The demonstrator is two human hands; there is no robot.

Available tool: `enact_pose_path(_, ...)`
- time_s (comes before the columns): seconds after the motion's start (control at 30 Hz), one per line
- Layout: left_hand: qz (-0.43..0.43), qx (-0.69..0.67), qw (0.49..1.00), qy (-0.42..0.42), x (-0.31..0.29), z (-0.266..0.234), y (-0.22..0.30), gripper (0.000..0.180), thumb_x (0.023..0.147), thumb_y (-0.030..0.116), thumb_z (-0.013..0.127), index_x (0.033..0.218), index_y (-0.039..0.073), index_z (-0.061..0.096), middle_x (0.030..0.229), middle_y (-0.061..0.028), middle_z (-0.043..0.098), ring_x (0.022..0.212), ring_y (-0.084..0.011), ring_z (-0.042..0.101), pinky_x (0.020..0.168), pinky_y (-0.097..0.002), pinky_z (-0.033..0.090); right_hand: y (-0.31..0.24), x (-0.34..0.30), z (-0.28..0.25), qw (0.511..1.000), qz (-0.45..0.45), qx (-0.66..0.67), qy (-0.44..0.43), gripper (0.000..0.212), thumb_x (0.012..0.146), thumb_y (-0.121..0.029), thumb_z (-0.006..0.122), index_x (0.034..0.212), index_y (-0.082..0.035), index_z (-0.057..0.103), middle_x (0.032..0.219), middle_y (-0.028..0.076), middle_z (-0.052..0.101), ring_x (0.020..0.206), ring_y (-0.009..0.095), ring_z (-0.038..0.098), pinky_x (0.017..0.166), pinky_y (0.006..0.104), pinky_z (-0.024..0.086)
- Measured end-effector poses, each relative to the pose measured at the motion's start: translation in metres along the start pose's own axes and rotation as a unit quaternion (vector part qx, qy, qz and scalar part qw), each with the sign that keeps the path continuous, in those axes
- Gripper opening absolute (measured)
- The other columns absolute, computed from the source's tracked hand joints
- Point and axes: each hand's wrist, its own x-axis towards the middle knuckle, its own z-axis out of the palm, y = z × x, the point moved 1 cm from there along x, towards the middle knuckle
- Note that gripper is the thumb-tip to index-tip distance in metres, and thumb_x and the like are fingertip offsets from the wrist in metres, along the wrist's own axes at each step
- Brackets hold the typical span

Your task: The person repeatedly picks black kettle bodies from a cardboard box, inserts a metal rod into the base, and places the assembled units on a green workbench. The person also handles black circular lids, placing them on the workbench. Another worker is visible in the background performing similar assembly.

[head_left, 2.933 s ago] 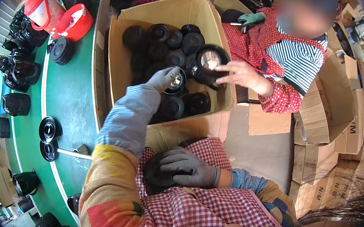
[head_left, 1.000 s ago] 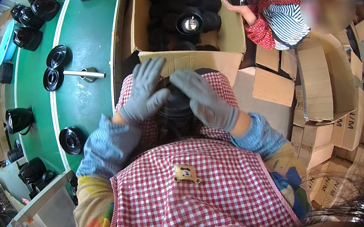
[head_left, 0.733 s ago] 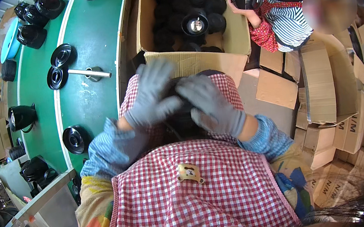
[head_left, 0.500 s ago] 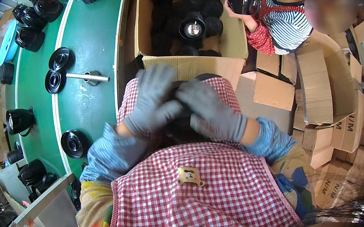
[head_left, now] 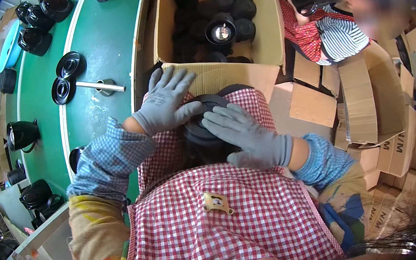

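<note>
A round black ringed part [head_left: 200, 133], perhaps a lid or a base, lies at my lap, its lower side lost in shadow. My left hand [head_left: 165, 104], in a grey glove, is open with fingers spread and pointing up and away. Its thumb reaches over the far left rim of the part. My right hand [head_left: 248, 138], gloved in grey too, is open, its stretched fingers lying over the part's right side. Neither hand grips anything.
Ahead stands an open carton [head_left: 221, 73] with several black round parts. On the left, a green table [head_left: 104, 117] bears black discs [head_left: 69, 65], a metal tube [head_left: 100, 86] and a black jug [head_left: 23, 136]. A co-worker [head_left: 340, 33] and cartons [head_left: 358, 97] are at the right.
My hands, blurred before, now show clearly, with the black part visible between them. My left elbow has swung outward. The co-worker has moved right, away from the carton, withdrawing the gloved hand.
</note>
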Motion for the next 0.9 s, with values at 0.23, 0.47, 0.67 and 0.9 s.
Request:
enact_pose_path(0.23,-0.010,-0.338,0.931,-0.136,0.059,0.031,0.003,0.037,0.096,0.035,0.060,0.117,0.006,0.069,0.111,-0.0219,0.071,0.105,-0.0403,0.067,0.096,-0.0463,0.051,0.043,0.051,0.002,0.987,-0.112,-0.112,0.018,0.089,0.090,-0.076,0.044,0.158,-0.020,0.038,0.165,0.016,0.029,0.154,0.041,0.019,0.123,0.0613,0.005)
enact_pose_path(0.47,0.054,-0.296,0.935,-0.189,0.081,0.006,0.002,0.038,0.096,0.039,0.063,0.115,0.007,0.070,0.106,-0.0165,0.073,0.099,-0.0365,0.070,0.090,-0.0458,0.053,0.051,0.064,-0.013,0.937,-0.281,-0.144,0.147,0.079,0.085,-0.070,0.057,0.141,-0.014,0.060,0.155,0.013,0.046,0.146,0.037,0.037,0.124,0.0590,0.009)
enact_pose_path(0.67,0.058,-0.363,0.912,-0.179,0.093,0.050,0.020,0.042,0.099,0.043,0.059,0.117,0.007,0.069,0.109,-0.0178,0.072,0.106,-0.0370,0.067,0.092,-0.0479,0.052,0.040,0.074,0.017,0.969,-0.246,-0.028,-0.019,0.062,0.093,-0.055,0.057,0.147,-0.024,0.054,0.161,0.010,0.038,0.151,0.036,0.028,0.121,0.0650,0.016)
enact_pose_path(0.9,-0.029,-0.290,0.918,-0.269,0.094,0.018,0.014,0.034,0.098,0.030,0.062,0.125,0.011,0.066,0.122,-0.0167,0.067,0.117,-0.0337,0.065,0.102,-0.0449,0.051,0.056,0.067,-0.011,0.916,-0.330,-0.121,0.192,0.074,0.086,-0.062,0.061,0.145,-0.017,0.056,0.157,0.012,0.042,0.144,0.036,0.039,0.120,0.0662,0.015)
